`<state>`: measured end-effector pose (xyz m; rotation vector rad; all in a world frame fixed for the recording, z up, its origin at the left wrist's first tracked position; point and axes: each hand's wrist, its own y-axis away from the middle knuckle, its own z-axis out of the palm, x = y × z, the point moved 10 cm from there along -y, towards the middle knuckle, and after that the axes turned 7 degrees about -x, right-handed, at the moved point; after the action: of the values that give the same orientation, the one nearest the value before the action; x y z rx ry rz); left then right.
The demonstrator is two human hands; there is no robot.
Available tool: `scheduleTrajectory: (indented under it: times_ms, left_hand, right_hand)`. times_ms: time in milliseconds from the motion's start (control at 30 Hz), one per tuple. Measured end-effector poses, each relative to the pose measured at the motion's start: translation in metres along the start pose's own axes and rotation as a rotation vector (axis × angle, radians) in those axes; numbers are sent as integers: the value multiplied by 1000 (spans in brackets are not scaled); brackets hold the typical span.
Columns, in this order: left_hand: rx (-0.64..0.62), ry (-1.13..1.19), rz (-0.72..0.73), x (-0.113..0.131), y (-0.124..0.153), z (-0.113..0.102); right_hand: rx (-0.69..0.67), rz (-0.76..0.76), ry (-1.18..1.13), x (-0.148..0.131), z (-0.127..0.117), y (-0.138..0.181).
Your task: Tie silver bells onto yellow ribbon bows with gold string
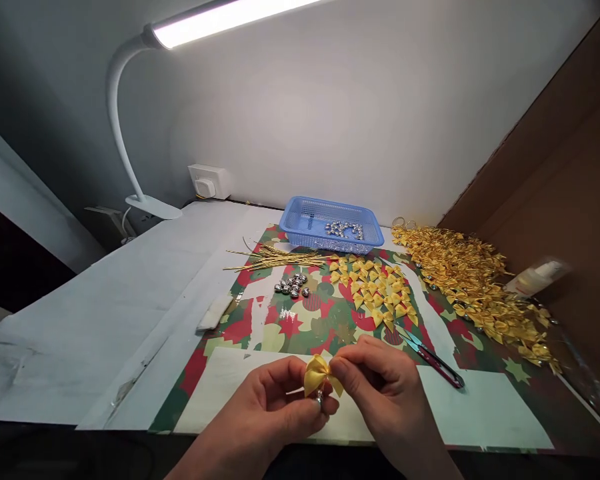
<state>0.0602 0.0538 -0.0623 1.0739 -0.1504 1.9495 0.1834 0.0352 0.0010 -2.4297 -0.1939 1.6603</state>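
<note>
Close to me, over the table's front edge, both hands hold one yellow ribbon bow [316,375]. A small silver bell [320,398] hangs below its middle. My left hand [275,400] is closed around the bow's left side, with the bell near its thumb tip. My right hand [380,377] pinches the bow's right loop between thumb and forefinger. The bow's back and some of my fingertips are hidden. Just beyond lie several loose silver bells [295,287] and, to their right, a spread of yellow bows [380,291].
Gold twist ties [275,257] lie behind the bells. A blue basket [300,240] holds more bells. Thread snips [435,363] rest right of my right hand. Finished-looking bows with bells heap at the right [460,273], beside a white-capped bottle [533,280]. A folded white cloth [215,313] lies left.
</note>
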Motion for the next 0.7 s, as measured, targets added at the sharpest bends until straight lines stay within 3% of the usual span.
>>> scheduleTrajectory:
  times_ms: [233,433,700]
  left_hand:
    - [66,38,-26,-1,2,-2]
    - [42,40,-66,-6,0,5]
    - [103,-127,41,3,3,-7]
  right_hand:
    - [42,32,-45,3,-1,-1]
    - [52,-16,-49,-5,1,-1]
    - [60,-34,-68,-8,2,-1]
